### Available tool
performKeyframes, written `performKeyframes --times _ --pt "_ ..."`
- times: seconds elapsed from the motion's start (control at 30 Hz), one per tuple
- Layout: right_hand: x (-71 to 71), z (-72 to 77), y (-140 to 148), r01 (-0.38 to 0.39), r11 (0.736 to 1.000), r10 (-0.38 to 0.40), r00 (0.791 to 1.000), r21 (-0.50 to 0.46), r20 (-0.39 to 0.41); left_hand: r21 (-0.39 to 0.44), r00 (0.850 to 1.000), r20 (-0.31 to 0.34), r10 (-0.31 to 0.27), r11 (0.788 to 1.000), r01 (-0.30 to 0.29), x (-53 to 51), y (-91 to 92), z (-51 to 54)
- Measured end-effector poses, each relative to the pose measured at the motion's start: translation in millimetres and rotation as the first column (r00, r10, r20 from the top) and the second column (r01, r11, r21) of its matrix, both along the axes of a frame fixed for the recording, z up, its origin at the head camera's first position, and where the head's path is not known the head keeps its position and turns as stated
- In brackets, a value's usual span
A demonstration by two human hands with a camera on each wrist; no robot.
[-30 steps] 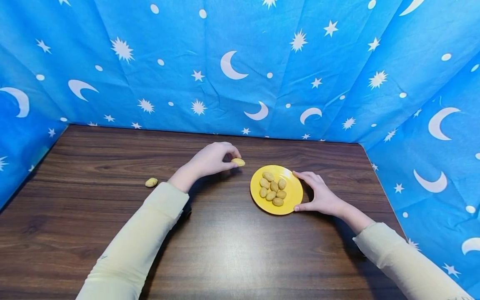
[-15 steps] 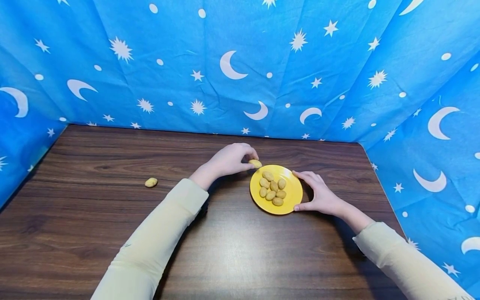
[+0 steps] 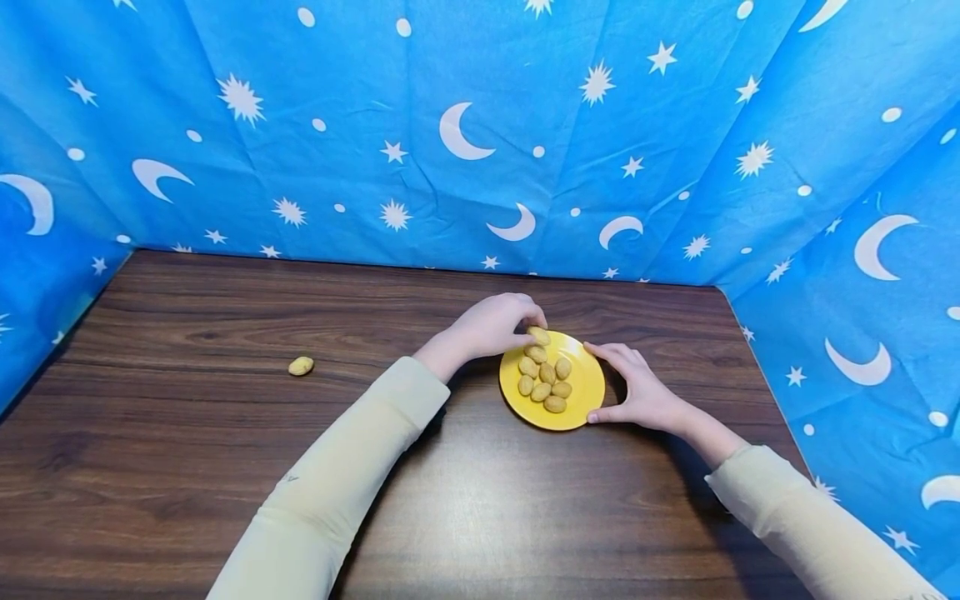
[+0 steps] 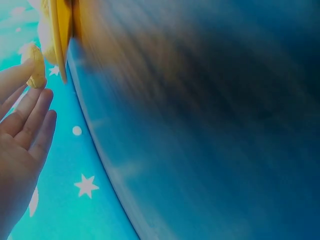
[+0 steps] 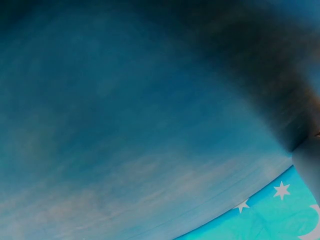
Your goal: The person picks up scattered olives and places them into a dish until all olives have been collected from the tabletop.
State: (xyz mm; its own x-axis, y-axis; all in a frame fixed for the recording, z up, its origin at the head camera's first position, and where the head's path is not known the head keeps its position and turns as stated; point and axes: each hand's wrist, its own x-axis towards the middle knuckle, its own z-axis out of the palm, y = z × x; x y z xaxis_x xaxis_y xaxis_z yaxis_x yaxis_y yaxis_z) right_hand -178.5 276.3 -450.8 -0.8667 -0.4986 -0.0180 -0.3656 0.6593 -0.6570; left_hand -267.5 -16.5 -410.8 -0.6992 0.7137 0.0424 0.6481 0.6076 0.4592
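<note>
My left hand [image 3: 491, 325] pinches a small oval yellow-brown piece [image 3: 538, 335], which looks like a nut in its shell, between thumb and fingertips. It is over the far rim of a round yellow plate [image 3: 581, 387]. In the left wrist view the same nut-like piece [image 4: 35, 67] shows up close beside the plate's edge [image 4: 61, 40]. Several similar pieces [image 3: 547, 372] lie grouped on the plate. My right hand [image 3: 637, 392] holds the plate's right rim, with thumb at the near side and fingers at the far side.
One more nut-like piece [image 3: 301, 366] lies alone on the dark wooden table [image 3: 187, 467], to the left. A blue cloth [image 3: 337, 125] with white moons and stars hangs behind the table and along its sides. The right wrist view shows mostly blurred table.
My left hand has moved right, carrying the nut-like piece from left of the plate to over its far rim. The right hand and the plate have stayed in place.
</note>
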Motion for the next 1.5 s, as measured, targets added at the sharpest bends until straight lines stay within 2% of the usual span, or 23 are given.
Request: performKeyframes --times 0.2,0.6,1.23,1.5 --pt "-0.5 -0.6 0 -0.004 1.0 0.004 1.0 0.003 -0.006 -0.028 0.999 -0.004 -0.036 0.999 0.036 1.0 11.8 0.9" --pt "0.1 0.3 -1 -0.005 1.0 0.005 1.0 0.008 -0.016 -0.079 0.999 0.014 -0.052 0.995 0.053 3.4 22.8 -1.3" --pt "-0.4 -1.3 -1 0.0 1.0 0.0 1.0 0.018 -0.024 -0.099 0.997 0.024 -0.069 0.992 0.071 0.5 25.5 -7.4" --pt "0.1 -0.8 -1 -0.001 1.0 0.001 1.0 0.009 -0.024 -0.081 0.998 0.037 -0.055 0.995 0.058 1.3 20.7 -3.4"
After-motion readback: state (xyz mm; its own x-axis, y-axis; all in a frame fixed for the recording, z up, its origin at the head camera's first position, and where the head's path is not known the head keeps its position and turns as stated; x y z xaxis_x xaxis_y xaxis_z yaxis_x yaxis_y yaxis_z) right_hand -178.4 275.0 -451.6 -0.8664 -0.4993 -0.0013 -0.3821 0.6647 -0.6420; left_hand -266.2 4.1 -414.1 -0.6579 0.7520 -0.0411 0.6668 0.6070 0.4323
